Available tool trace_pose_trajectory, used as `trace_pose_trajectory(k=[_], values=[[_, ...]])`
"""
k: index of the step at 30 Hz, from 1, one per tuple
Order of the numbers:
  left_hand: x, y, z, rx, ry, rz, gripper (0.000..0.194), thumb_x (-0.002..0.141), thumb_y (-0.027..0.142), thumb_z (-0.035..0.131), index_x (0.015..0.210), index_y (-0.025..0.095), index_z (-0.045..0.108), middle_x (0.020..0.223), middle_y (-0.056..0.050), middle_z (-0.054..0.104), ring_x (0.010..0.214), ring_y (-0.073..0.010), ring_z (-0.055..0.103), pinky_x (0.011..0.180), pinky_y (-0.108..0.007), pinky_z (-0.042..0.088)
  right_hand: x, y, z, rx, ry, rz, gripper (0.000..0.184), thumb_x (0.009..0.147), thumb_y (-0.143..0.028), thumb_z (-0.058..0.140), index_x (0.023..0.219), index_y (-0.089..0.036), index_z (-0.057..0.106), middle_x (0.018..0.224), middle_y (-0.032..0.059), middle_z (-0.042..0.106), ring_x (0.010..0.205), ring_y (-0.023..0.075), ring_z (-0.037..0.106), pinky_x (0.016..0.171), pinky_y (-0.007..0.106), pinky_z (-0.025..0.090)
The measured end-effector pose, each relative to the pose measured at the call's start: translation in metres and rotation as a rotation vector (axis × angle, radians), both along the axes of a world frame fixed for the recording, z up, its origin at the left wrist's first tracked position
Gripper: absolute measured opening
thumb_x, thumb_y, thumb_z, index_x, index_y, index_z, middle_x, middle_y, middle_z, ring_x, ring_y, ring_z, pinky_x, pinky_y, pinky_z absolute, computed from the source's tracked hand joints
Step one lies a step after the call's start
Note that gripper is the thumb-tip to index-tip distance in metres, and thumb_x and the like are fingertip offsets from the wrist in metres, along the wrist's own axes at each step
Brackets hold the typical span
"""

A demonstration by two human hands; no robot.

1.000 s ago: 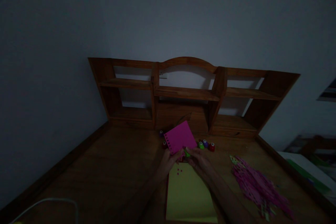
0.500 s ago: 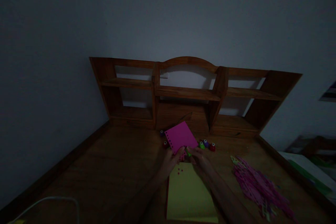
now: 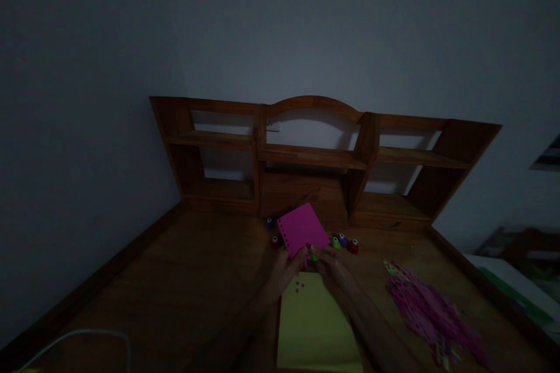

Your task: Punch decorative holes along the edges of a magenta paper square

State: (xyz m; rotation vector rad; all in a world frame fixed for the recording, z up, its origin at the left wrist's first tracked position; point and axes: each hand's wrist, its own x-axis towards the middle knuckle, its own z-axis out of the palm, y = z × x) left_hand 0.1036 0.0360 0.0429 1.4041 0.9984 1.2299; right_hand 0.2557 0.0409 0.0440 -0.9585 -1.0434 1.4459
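A pink sheet of paper [image 3: 303,226] with a row of holes along its left edge is tilted up above the table. My left hand [image 3: 283,271] is closed on its lower edge. My right hand [image 3: 332,262] grips a small green craft punch [image 3: 314,255] set at the sheet's lower edge; its fingers partly hide the punch. Below both hands lies a yellow pad [image 3: 317,323] with a few tiny pink paper bits [image 3: 298,287] near its top.
Small punches stand behind: a green one [image 3: 336,243], a red one [image 3: 354,246], and dark ones [image 3: 270,222] at left. Pink paper strips [image 3: 431,309] are heaped at right. A wooden shelf unit [image 3: 312,155] backs the table. A white cable [image 3: 94,331] lies front left.
The pink sheet has shifted very slightly to the right. Both hands keep nearly the same place and grip.
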Motion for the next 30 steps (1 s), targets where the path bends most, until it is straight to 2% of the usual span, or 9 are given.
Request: trace_pose_trajectory(k=[4, 10, 15, 22, 26, 30], values=[[0.001, 0.002, 0.000, -0.008, -0.005, 0.008, 0.045, 0.081, 0.056, 0.058, 0.066, 0.014, 0.059, 0.056, 0.000, 0.053, 0.052, -0.0126, 0.047, 0.050, -0.023, 0.034, 0.001, 0.001, -0.003, -0.036, 0.074, -0.023, 0.042, 0.065, -0.043, 0.081, 0.052, -0.018, 0.050, 0.046, -0.0065, 0.038, 0.044, 0.0071, 0.028, 0.047, 0.026, 0.021], [0.001, 0.006, -0.001, -0.073, -0.060, 0.075, 0.047, 0.078, 0.059, 0.060, 0.066, 0.014, 0.059, 0.054, 0.000, 0.053, 0.048, -0.0117, 0.045, 0.047, -0.023, 0.032, 0.006, 0.005, -0.008, -0.036, 0.003, 0.068, 0.034, 0.069, -0.047, 0.078, 0.065, -0.017, 0.062, 0.056, -0.0007, 0.057, 0.049, 0.0102, 0.045, 0.050, 0.025, 0.031], [-0.003, 0.014, -0.011, -0.085, -0.060, 0.137, 0.048, 0.076, 0.060, 0.061, 0.062, 0.014, 0.057, 0.054, 0.000, 0.054, 0.050, -0.0129, 0.047, 0.049, -0.023, 0.035, 0.006, 0.004, -0.005, 0.012, -0.046, 0.130, 0.031, 0.070, -0.046, 0.078, 0.078, -0.017, 0.069, 0.060, -0.0003, 0.059, 0.050, 0.0106, 0.048, 0.047, 0.023, 0.030], [-0.007, 0.019, -0.010, -0.095, -0.085, 0.170, 0.053, 0.076, 0.064, 0.059, 0.060, 0.014, 0.058, 0.054, -0.001, 0.056, 0.051, -0.0137, 0.050, 0.051, -0.025, 0.037, 0.002, 0.004, -0.009, 0.064, -0.113, 0.154, 0.030, 0.072, -0.045, 0.076, 0.080, -0.016, 0.071, 0.063, 0.0005, 0.062, 0.048, 0.0096, 0.047, 0.047, 0.023, 0.032], [-0.009, 0.024, -0.014, -0.061, -0.091, 0.153, 0.055, 0.078, 0.065, 0.056, 0.062, 0.013, 0.060, 0.056, -0.003, 0.059, 0.052, -0.0144, 0.052, 0.052, -0.025, 0.038, 0.004, 0.004, -0.008, 0.054, -0.075, 0.146, 0.031, 0.074, -0.046, 0.074, 0.078, -0.016, 0.070, 0.066, 0.0019, 0.063, 0.049, 0.0102, 0.049, 0.047, 0.023, 0.034], [-0.010, 0.026, -0.017, -0.110, -0.109, 0.171, 0.053, 0.076, 0.064, 0.060, 0.065, 0.012, 0.063, 0.054, -0.002, 0.058, 0.049, -0.0140, 0.051, 0.050, -0.024, 0.037, 0.005, 0.003, -0.004, 0.001, 0.011, 0.099, 0.030, 0.072, -0.044, 0.077, 0.079, -0.016, 0.070, 0.068, 0.0019, 0.063, 0.053, 0.0109, 0.053, 0.050, 0.023, 0.038]])
